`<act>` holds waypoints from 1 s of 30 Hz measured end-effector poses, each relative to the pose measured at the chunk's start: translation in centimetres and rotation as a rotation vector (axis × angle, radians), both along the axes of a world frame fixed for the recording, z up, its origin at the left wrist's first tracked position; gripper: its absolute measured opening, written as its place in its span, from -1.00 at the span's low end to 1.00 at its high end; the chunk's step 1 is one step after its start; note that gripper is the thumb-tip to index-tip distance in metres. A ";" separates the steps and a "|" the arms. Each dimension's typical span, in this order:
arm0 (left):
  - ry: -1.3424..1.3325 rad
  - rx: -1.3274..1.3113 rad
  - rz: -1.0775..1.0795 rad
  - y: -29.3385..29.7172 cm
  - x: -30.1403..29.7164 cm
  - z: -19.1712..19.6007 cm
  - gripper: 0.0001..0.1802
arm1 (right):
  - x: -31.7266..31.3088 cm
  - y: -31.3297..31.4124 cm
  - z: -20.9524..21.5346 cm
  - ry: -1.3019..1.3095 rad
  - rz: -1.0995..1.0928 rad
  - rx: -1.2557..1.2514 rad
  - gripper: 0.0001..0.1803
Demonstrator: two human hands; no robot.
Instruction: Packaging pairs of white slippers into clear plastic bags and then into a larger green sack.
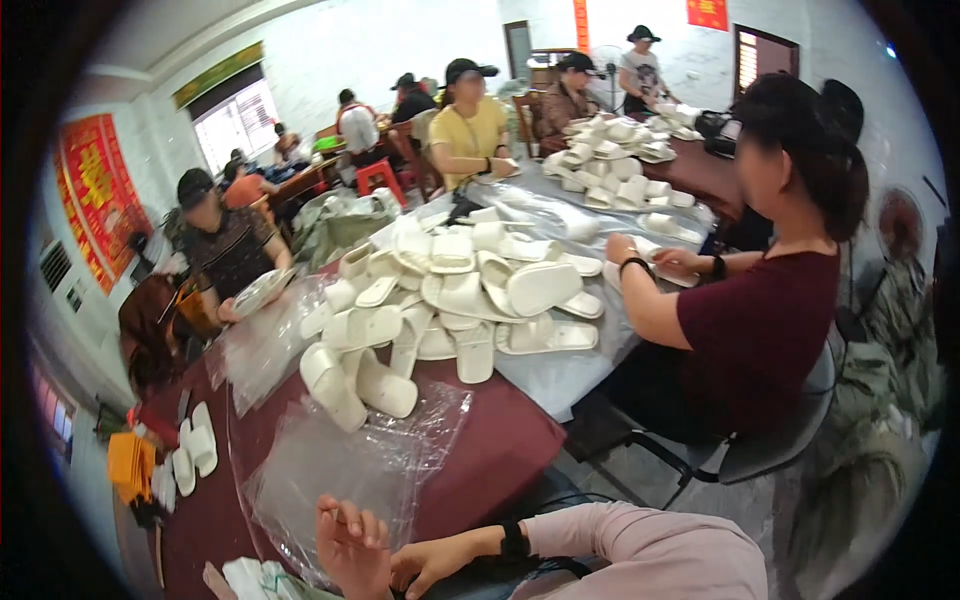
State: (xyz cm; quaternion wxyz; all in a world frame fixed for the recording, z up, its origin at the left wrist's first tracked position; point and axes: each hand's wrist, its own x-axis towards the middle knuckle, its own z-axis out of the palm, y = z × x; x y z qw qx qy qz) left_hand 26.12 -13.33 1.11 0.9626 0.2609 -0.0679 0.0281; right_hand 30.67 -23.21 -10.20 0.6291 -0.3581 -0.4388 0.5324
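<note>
My left hand [352,548] is raised, palm showing, fingers loosely bent with nothing visible between them. My right hand [432,565] crosses in beside the left wrist, its fingers partly hidden; I cannot tell whether they touch or pinch anything there. Just beyond my left hand, clear plastic bags [320,455] lie flat on the dark red table [500,440], perhaps kept near for easy picking up. Farther ahead rises a heap of white slippers [545,287], partly on a plastic sheet [545,385] that probably keeps them clean. Its central place seems to suit several reaching people: a co-worker in dark red [760,310], right of my hands, handles slippers too.
</note>
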 end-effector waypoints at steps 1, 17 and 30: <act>0.000 -0.001 -0.026 -0.3 0.2 0.1 -0.79 | 0.0 -0.1 -0.1 0.000 -0.026 -0.001 -0.56; 0.128 0.070 0.347 2.5 2.2 -4.8 -0.84 | -1.1 1.4 -1.8 0.025 -0.149 0.131 -0.54; -0.012 2.304 0.648 4.2 1.0 -15.7 -0.59 | 5.3 -4.2 -4.2 -0.917 -0.676 -0.240 -0.64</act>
